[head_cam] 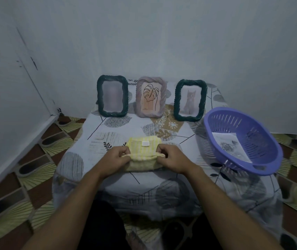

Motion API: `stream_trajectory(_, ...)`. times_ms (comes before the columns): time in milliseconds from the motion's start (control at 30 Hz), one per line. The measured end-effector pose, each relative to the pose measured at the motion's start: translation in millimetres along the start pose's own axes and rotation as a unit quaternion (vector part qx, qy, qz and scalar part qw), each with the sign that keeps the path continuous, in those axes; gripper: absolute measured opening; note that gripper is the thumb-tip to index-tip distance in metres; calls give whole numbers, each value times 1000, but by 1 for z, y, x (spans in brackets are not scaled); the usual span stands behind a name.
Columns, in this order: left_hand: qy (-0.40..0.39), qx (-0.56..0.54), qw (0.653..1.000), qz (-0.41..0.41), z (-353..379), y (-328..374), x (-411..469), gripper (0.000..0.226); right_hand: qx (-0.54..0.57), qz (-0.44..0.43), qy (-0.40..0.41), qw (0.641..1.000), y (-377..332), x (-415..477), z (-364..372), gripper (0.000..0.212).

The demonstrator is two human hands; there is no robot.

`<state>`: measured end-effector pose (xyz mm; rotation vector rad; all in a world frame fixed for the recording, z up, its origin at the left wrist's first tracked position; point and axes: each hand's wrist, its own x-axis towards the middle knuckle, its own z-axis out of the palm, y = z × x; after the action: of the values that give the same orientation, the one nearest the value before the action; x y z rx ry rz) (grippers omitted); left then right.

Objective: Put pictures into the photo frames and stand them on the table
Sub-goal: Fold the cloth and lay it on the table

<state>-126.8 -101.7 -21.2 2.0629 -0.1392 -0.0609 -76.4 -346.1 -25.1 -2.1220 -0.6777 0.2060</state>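
Three photo frames stand upright in a row at the back of the table. The left dark green frame holds a blurred picture. The middle pale mauve frame shows a leaf line drawing. The right dark green frame shows a cat. Near the table's front lies a yellow striped cloth with a white tag, partly folded. My left hand pinches the cloth's left edge and my right hand pinches its right edge.
A purple plastic colander basket sits tilted at the table's right edge with a printed paper inside. Grey walls close in behind and to the left. Patterned floor tiles surround the table, which wears a leaf-patterned cloth.
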Motion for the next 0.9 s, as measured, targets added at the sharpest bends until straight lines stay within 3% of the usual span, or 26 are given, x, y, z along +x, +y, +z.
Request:
stream_trajectory(133, 44, -94, 993, -48, 5, 2, 7, 11, 32, 40, 4, 999, 5, -1, -1, 12)
stream_trajectory(267, 124, -114, 984, -59, 17, 1, 18, 7, 118, 82, 38, 989, 8, 4, 2, 3)
stream_trajectory(433, 236, -29, 970, -48, 32, -2, 37, 18, 84, 135, 125, 979, 7, 19, 10, 30)
stream_trajectory(533, 284, 39, 957, -49, 39, 2, 48, 20, 22, 167, 183, 969, 3, 30, 12, 29)
stream_trajectory(900, 280, 236, 926, -93, 50, -7, 68, 22, -101, 229, 200, 947, 10, 56, 24, 32)
